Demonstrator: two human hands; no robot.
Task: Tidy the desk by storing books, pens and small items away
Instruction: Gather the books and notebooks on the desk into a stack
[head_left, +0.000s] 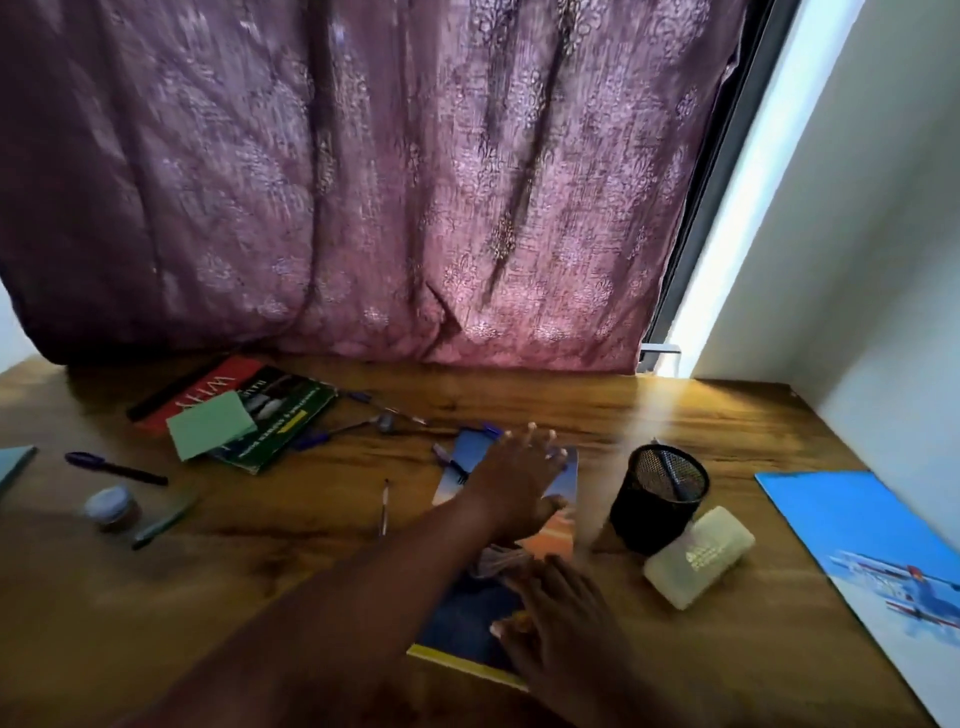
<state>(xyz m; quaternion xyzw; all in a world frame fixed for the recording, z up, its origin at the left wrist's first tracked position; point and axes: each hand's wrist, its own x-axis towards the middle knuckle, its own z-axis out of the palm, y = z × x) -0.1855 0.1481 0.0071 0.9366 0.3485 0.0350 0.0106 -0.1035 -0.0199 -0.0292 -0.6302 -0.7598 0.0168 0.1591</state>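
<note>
L hand (511, 470) is lying flat w/ fingers (531, 436) spread on the book (556, 527) mid-counter (311, 571), gripping nothing. R hand (566, 618) is pressing straight fingers on its near end, beside the mesh pen cup (657, 499).
</note>
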